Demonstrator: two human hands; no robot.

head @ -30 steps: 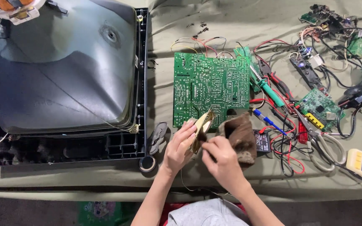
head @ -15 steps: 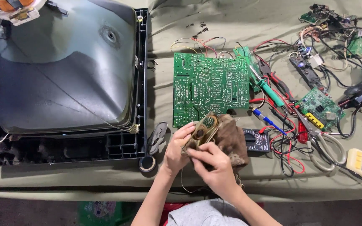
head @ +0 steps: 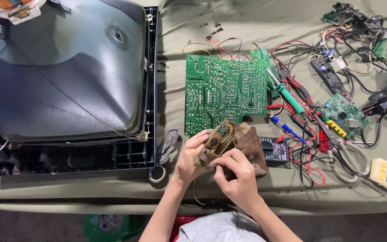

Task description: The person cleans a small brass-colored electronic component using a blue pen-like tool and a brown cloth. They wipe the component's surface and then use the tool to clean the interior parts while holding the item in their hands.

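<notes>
there, speaker near table edge

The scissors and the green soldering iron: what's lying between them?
In the head view, between the scissors and the soldering iron lie tangled red and black wires and a small green circuit board.

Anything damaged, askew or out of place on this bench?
Nothing looks broken by accident. The old television lies face down with its back off, and wires sprawl tangled beside the scissors. Both hands hold a small oval speaker.
</notes>
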